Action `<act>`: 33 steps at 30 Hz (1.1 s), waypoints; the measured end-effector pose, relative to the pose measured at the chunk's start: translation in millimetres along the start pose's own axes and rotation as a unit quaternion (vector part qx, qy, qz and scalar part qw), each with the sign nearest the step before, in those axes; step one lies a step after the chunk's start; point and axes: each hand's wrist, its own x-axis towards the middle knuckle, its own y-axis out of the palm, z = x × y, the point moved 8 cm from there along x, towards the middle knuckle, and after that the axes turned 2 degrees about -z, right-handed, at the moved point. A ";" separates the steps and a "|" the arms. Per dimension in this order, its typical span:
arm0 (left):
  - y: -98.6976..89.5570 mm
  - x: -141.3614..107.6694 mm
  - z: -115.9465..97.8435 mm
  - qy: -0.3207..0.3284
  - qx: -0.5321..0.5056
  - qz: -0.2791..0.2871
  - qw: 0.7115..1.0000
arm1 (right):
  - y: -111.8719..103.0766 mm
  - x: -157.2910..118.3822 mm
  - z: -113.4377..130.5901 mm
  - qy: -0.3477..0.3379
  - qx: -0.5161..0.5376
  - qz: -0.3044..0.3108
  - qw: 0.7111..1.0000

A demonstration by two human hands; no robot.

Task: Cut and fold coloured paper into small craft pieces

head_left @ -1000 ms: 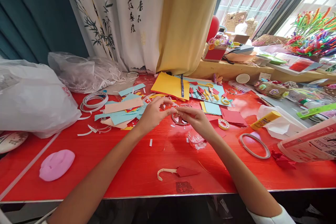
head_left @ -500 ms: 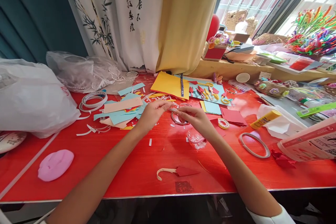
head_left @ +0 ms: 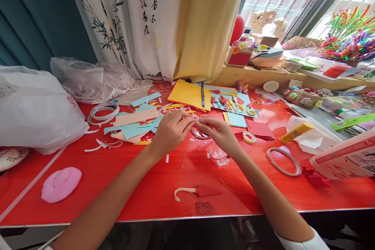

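Left hand (head_left: 171, 131), right hand (head_left: 218, 133), grips pinched almost tip to tip, seemingly on a pale scrap (head_left: 196, 120) between; axis unclear!

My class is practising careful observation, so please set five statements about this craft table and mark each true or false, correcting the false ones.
1. The left hand and right hand are close together at the fingertips. True.
2. The pink lump lies under the right hand. False: the pink lump lies near the left end of the red table.
3. The yellow tube lies to the right of the red paper squares. True.
4. The cream-handled red piece is in the left hand. False: the cream-handled red piece lies near the table's front edge.
5. A white plastic bag stands on the left. True.
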 end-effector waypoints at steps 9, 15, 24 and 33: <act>0.3 -0.7 -2.2 0.005 0.004 0.009 1.000 | 0.2 -2.7 10.7 -0.046 -0.086 -0.009 0.995; -0.5 -0.2 -4.7 0.018 -0.001 0.002 1.000 | -0.3 -3.8 11.0 -0.051 -0.094 -0.011 0.994; -2.4 1.1 -3.3 0.004 -0.041 -0.014 0.999 | 0.4 -4.2 12.2 -0.057 -0.091 -0.007 0.994; 0.6 1.2 3.4 -0.044 -0.103 -0.011 0.994 | -1.0 -4.0 18.2 -0.101 -0.143 -0.022 0.984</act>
